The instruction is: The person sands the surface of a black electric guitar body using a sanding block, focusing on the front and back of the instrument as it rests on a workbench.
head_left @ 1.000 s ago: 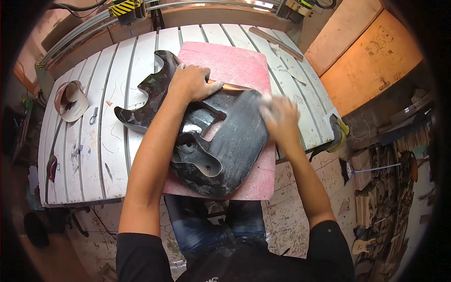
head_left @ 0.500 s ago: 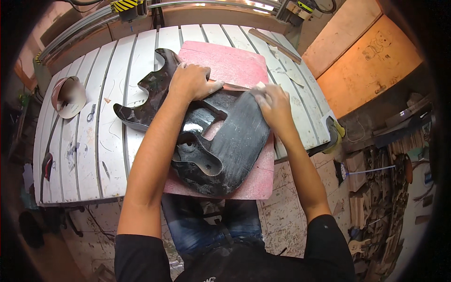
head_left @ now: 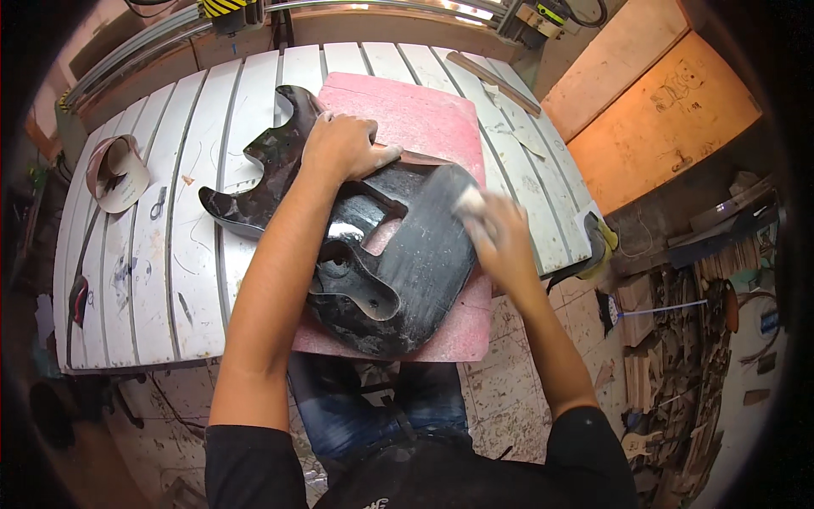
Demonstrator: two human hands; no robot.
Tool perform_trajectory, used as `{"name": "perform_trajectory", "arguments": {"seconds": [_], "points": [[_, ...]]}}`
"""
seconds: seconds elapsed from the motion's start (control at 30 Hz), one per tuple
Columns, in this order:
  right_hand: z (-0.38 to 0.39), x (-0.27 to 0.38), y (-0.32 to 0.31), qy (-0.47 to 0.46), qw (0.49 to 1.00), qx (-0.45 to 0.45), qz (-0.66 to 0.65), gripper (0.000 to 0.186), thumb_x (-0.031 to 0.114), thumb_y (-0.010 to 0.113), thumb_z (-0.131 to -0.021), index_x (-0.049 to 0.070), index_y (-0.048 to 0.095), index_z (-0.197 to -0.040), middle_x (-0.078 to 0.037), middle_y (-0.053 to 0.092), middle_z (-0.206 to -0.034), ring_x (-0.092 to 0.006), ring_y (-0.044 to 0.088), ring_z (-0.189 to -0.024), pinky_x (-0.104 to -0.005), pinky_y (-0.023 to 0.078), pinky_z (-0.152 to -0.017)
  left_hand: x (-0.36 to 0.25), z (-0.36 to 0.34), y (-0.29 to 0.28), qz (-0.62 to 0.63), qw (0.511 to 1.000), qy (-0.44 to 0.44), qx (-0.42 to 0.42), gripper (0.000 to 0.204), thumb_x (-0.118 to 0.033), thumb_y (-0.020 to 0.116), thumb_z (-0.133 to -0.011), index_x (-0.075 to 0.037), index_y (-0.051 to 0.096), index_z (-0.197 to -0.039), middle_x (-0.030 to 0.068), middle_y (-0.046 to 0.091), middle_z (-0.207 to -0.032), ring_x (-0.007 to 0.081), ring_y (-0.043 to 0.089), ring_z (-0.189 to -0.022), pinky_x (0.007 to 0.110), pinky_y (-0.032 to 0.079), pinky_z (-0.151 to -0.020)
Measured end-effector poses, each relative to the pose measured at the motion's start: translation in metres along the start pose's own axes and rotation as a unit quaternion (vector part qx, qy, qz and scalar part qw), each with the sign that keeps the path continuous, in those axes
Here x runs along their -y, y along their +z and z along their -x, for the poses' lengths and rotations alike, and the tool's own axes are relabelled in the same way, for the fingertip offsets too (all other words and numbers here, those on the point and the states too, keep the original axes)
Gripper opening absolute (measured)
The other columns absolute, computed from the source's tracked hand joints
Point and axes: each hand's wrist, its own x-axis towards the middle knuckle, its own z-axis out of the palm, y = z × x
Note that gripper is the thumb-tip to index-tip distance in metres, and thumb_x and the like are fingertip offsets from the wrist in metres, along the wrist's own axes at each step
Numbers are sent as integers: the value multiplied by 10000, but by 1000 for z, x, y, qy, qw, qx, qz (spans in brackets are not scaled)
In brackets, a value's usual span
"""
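A black electric guitar body (head_left: 432,242), its top dulled by grey dust and fine streaks, lies on a pink foam board (head_left: 407,106). My left hand (head_left: 343,146) is closed over the body's far edge, its thumb along the rim and its fingertips out of sight. Pinched in my right hand (head_left: 502,233) is a small pale sanding block (head_left: 469,202), pressed to the dusty top near the right edge. That hand is slightly blurred. Glossy patches and several routed cavities show on the body's left part, beside my left forearm.
Under the foam is a white slatted table (head_left: 119,280). A roll of sandpaper (head_left: 119,174) stands at its left, and a wooden strip (head_left: 493,82) lies at the far right. A machine rail (head_left: 356,7) crosses the back. Stacked wood pieces (head_left: 657,373) lie at the right.
My right hand has moved nearer and slightly right with the sanding block, from the body's far edge onto its top. My left hand keeps its hold.
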Motion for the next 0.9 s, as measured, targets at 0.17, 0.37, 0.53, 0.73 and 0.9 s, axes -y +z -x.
{"name": "perform_trajectory", "arguments": {"seconds": [0.17,0.37,0.53,0.73,0.9], "points": [[-19,-11,1,51,999,-3,-13,197,187,742,-932,158,802,-1117,-152,710,-1254,-364,636,-1167,-474,450,-1055,-1,-3,5,2,1000,9,1,630,-650,662,-898,-34,789,-914,217,782,-981,407,728,-1018,523,490,-1047],[14,16,-5,58,998,-7,-4,188,192,733,-937,182,805,-1110,-145,705,-1269,-352,617,-1182,-472,441,-1065,-1,0,4,-1,1000,8,5,639,-658,650,-907,-35,788,-923,214,783,-994,409,725,-1025,527,486,-1034],[-8,-10,3,78,997,0,-12,183,223,714,-962,194,792,-1125,-125,706,-1221,-355,599,-1157,-503,448,-1031,-2,-3,3,-17,1000,13,22,639,-657,644,-915,-35,788,-939,215,782,-1031,401,723,-1042,525,477,-1052],[18,18,-1,67,998,3,-11,181,212,722,-952,222,807,-1111,-120,702,-1246,-370,594,-1170,-499,456,-1030,-5,-2,-3,-23,999,-10,38,659,-666,635,-920,-27,791,-959,210,783,-1032,400,723,-1048,523,467,-1064],[-14,-3,1,103,995,-7,-7,193,217,735,-942,236,808,-1120,-121,698,-1263,-372,598,-1197,-497,462,-1043,-4,-6,3,-25,999,-1,33,673,-679,643,-903,-34,810,-1003,202,796,-1050,371,739,-1086,519,477,-1061]]}}
